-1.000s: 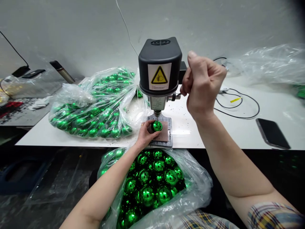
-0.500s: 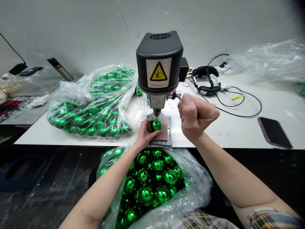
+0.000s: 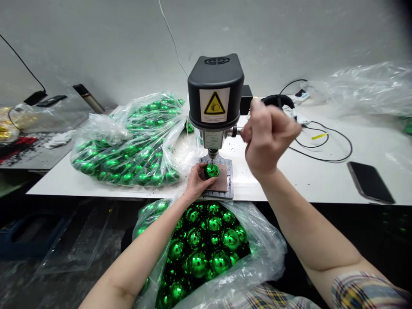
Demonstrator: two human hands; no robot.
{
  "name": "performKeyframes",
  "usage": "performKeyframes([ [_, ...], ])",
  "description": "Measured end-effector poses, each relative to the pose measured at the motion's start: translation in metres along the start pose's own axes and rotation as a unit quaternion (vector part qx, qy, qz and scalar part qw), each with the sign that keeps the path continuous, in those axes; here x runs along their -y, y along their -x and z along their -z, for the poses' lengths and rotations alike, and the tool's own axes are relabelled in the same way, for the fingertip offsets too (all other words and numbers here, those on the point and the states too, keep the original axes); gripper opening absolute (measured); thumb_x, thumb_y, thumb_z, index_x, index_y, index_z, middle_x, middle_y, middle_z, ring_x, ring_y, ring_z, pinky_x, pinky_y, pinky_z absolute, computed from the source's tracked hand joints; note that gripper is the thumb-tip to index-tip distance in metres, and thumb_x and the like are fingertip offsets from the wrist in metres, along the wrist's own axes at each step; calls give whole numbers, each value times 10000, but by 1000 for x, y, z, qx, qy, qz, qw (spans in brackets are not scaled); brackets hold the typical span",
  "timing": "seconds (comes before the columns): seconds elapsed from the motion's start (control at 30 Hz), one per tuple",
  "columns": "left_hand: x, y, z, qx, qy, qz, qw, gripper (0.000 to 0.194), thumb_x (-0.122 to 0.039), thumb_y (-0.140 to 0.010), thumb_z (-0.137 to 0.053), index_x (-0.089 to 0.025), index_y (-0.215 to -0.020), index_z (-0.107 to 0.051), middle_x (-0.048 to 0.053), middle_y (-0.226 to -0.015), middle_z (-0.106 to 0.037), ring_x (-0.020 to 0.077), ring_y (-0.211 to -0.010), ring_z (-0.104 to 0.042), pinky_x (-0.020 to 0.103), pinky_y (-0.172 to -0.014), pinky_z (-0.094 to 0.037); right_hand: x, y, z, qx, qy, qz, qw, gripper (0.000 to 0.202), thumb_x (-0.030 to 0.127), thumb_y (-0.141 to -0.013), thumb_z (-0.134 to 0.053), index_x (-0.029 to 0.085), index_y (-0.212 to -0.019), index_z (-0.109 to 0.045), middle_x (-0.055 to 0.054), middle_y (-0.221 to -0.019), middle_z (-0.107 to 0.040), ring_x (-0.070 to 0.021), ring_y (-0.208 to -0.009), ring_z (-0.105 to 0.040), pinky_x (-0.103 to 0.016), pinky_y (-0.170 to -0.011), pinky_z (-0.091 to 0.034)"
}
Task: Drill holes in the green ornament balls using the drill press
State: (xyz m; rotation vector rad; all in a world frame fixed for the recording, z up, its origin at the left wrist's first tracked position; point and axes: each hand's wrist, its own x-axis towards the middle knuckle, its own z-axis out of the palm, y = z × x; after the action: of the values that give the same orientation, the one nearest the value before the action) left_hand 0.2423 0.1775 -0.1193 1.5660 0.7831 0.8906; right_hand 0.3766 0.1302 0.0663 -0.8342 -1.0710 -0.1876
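Surface, white, flat [image 3: 309, 182]: carries the drill press, one bag and the phone.
Bag, clear plastic, open, filled with shiny green balls [image 3: 265, 244]: below the near edge of the surface, between the forearms.
Bag, clear plastic, gathered, holding more green balls [image 3: 106, 128]: on the surface, left of the machine.
Drill press, black-housed, with yellow triangular warning label [image 3: 215, 73]: upright, at centre.
Headset, black, curved [image 3: 278, 101]: right of the machine, partly hidden by the right grip.
Right grip [image 3: 268, 139]: motion-blurred, clenched around the thin metal lever [image 3: 240, 131] on the machine's right side.
Left grip [image 3: 197, 183]: thumb and fingers closed about a green ball from its left.
Phone, black, rectangular [image 3: 371, 182]: lying flat near the right end.
Base plate, grey metal [image 3: 229, 171]: beneath the board.
Board, pinkish-brown, square [image 3: 220, 183]: lying on the base plate.
Ball, shiny green, round [image 3: 211, 170]: on the board, directly under the slender metal drill bit [image 3: 212, 161]; depth of contact, cannot tell.
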Motion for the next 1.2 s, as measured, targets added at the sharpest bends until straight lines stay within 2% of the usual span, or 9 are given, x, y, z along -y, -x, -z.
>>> performKeyframes([
  [0.13,-35,13,15,-35,-97,2,995,466,-286,-669,-832,-160,-1042,-583,85,-1039,-656,216,-983,-617,354,-878,-493,-3,-44,-14,32,-8,-124,992,506,263,-933,-612,235,-534,-301,75,-465,-298,-73,-382,-272,-263,-360,-221],
  [0.2,-65,33,30,0,-157,21,987,443,-303,-673,-830,-160,-1018,-593,75,-1021,-655,206,-942,-609,349,-850,-490,-10,-56,-17,37,3,-148,988,493,168,-926,-595,238,-526,-315,77,-471,-293,-70,-393,-263,-255,-360,-234],
  [0.37,-128,112,49,297,-214,120,923,584,-466,-703,-824,-192,-1167,-600,68,-1073,-669,234,-943,-631,375,-813,-528,-21,-60,-19,-5,-33,-115,993,474,-16,-845,-552,230,-479,-379,73,-461,-286,-71,-405,-284,-254,-378,-223],
  [0.5,-129,160,34,384,-323,85,861,720,-468,-742,-804,-157,-1335,-538,143,-1232,-636,332,-1150,-579,511,-1002,-479,-21,-57,-21,-17,-38,-97,994,474,-24,-833,-541,225,-475,-355,75,-443,-294,-72,-388,-285,-251,-378,-208],
  [0.6,-122,164,29,384,-334,52,859,825,-572,-726,-765,-163,-1390,-498,151,-1287,-617,340,-1206,-555,510,-1048,-453,-19,-55,-20,-16,-47,-101,994,457,-3,-824,-550,217,-471,-362,76,-424,-307,-70,-373,-273,-246,-372,-188],
  [0.8,-117,102,39,314,-267,16,911,423,-535,-908,-589,-192,-1147,-657,91,-1104,-706,246,-1034,-636,379,-919,-495,-15,-51,-19,-11,-36,-112,993,461,18,-838,-560,186,-462,-352,86,-425,-279,-37,-372,-270,-193,-382,-160],
  [0.97,-70,-9,59,110,-196,-16,974,259,-365,-993,-449,-177,-986,-627,76,-958,-699,194,-899,-637,332,-839,-475,-12,-49,-17,0,-35,-113,993,464,83,-852,-571,185,-463,-338,84,-437,-274,-22,-368,-279,-190,-380,-155],
  [1.07,-38,-77,80,23,-316,16,948,230,-196,-966,-410,-168,-1070,-613,103,-991,-676,215,-948,-628,343,-871,-462,-10,-49,-16,-3,-33,-122,992,459,87,-828,-590,203,-456,-348,77,-415,-298,-39,-347,-291,-227,-347,-158],
  [1.2,-13,-128,105,19,-456,75,887,210,-132,-822,-584,-116,-1012,-670,199,-999,-659,350,-1120,-547,476,-988,-381,-9,-48,-15,4,-32,-130,991,446,121,-818,-617,215,-462,-364,67,-410,-330,-62,-340,-306,-265,-325,-165],
])
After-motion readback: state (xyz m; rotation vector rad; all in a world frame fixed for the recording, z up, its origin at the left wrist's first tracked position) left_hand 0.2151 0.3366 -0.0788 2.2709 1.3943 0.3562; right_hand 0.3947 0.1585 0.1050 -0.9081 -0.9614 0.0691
